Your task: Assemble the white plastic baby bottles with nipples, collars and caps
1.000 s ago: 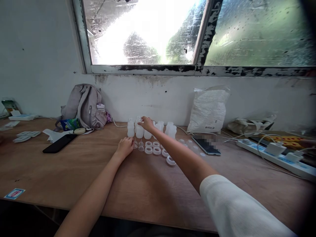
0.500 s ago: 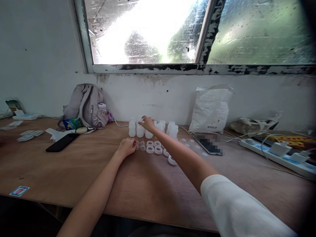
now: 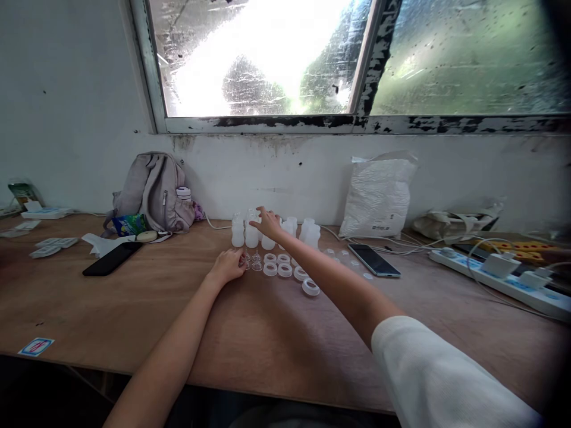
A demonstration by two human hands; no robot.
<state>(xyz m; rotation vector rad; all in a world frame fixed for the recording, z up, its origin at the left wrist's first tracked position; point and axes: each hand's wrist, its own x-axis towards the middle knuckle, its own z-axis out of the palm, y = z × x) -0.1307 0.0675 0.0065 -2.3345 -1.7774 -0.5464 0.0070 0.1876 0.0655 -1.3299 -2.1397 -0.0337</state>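
Several small white plastic bottles stand in a cluster near the wall on the wooden table. My right hand reaches over them, fingers pinched on the top of one bottle. In front of the bottles lie several white rings and clear nipples. My left hand rests curled on the table, fingertips touching a clear nipple.
A grey backpack leans on the wall at left, with a black phone in front. A white plastic bag, another phone and a power strip with cables lie at right.
Both hands stay almost in place. The view shifted slightly; my left hand's fingertips closed in on the clear nipple.
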